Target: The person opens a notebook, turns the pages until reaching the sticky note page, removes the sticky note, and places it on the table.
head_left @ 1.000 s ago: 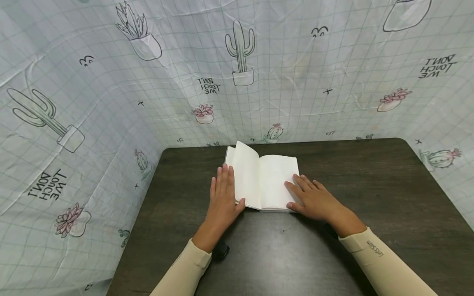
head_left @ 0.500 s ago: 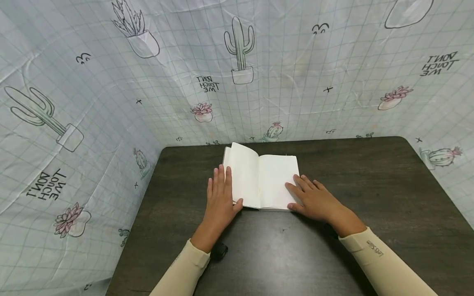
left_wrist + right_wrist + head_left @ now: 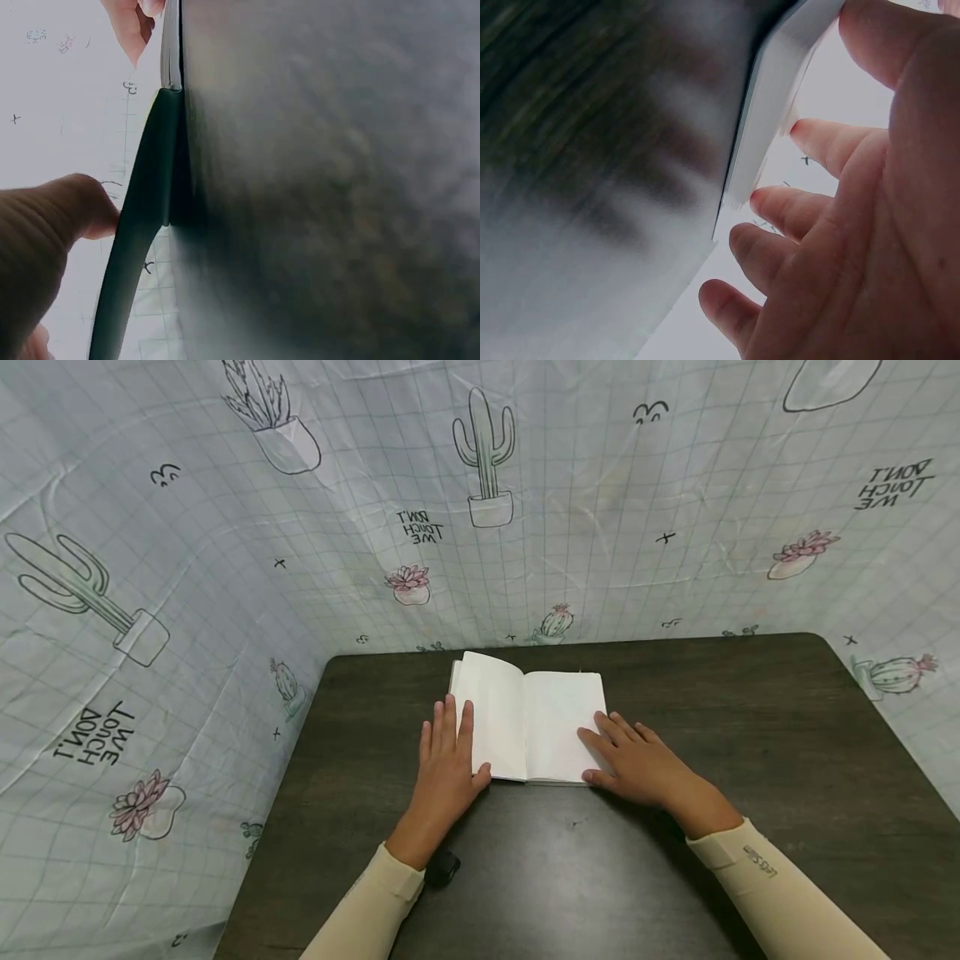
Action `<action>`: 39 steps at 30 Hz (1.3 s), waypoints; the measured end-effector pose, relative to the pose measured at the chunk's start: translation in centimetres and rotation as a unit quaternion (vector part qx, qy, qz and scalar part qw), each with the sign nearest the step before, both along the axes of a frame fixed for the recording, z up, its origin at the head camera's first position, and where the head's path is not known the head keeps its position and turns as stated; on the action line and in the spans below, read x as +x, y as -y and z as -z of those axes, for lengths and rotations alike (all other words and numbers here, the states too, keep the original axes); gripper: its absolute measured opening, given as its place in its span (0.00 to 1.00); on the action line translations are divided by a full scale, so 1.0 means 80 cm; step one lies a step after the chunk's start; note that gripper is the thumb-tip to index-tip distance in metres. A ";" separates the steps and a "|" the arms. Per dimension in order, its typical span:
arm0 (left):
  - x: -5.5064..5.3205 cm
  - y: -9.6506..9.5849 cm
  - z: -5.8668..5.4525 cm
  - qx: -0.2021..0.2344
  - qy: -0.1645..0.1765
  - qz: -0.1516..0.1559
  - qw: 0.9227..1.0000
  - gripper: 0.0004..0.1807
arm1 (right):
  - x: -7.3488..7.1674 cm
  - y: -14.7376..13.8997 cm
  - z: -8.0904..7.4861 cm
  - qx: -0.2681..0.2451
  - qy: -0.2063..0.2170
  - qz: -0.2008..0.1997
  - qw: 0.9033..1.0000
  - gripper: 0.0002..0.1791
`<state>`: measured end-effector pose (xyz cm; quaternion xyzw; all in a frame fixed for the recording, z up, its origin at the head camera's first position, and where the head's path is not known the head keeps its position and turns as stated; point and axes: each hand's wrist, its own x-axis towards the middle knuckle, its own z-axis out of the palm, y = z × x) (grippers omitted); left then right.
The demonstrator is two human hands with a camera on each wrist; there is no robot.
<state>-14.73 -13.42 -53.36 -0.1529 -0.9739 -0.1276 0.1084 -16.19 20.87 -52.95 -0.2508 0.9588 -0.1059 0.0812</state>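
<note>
An open book (image 3: 564, 722) with blank white pages lies near the middle of the table. My left hand (image 3: 447, 768) rests along the book's left edge, fingers straight and thumb at the lower edge. In the left wrist view, the dark green cover (image 3: 142, 180) slopes up from the table under that thumb. My right hand (image 3: 636, 766) lies at the right page's lower outer corner, fingers spread. The right wrist view shows the thick page block (image 3: 761, 127) flat on the table, with some of the right fingertips at its edge. Neither hand curls round the book.
The dark wooden table (image 3: 750, 727) extends on both sides of the book. A white grid-patterned cloth (image 3: 585, 493) with cactus prints hangs behind and at both sides. A small black object (image 3: 442, 868) sits under the left wrist.
The left hand has shifted slightly left, and the raised left leaf has lowered and spread flatter toward the left. The right hand has stayed in place.
</note>
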 end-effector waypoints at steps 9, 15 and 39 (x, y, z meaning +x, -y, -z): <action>-0.009 -0.017 -0.006 -0.070 -0.006 0.038 0.997 0.49 | 0.000 -0.001 -0.001 -0.003 0.002 0.000 1.000 0.42; -0.014 -0.032 -0.010 -0.122 0.001 0.059 0.991 0.48 | 0.001 -0.005 0.000 -0.009 0.003 0.000 1.000 0.42; -0.016 -0.037 -0.002 -0.132 0.126 0.084 0.980 0.43 | 0.001 -0.009 -0.002 -0.004 0.001 0.003 1.000 0.42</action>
